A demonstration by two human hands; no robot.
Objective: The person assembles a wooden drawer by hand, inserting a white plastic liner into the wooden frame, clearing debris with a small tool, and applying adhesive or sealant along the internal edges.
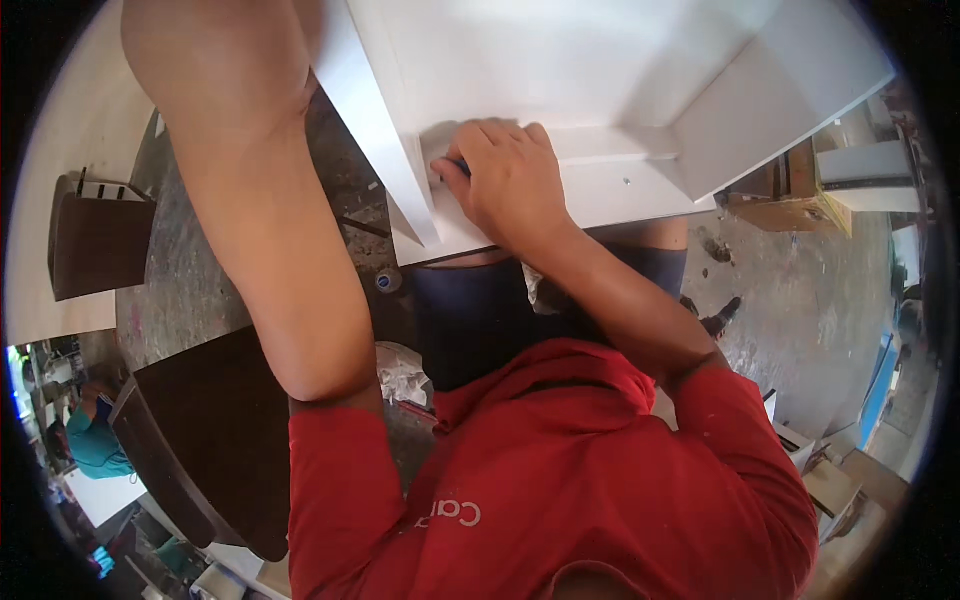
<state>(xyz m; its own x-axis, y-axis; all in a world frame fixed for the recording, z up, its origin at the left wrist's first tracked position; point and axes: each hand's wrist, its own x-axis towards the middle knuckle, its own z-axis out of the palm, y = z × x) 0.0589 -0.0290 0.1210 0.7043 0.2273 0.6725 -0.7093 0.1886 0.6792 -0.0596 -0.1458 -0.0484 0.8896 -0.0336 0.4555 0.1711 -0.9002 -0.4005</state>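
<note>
Amid smooth, flat panels (770, 100), the right hand (512, 180) clasps something dark (459, 166).

White open-fronted cabinet (600, 188), wall (775, 110) each side; small dark-blue object (461, 167) near left wall, mostly hidden

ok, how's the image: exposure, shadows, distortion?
Head view: white back panel bright and low in texture, soft grey shadows on it, one just beside the right hand; head view: fisheye warping toward the black rim, blue board at right looks soft; head view: right hand reasonably sharp, though the dark blue object in it is mostly hidden.
</note>
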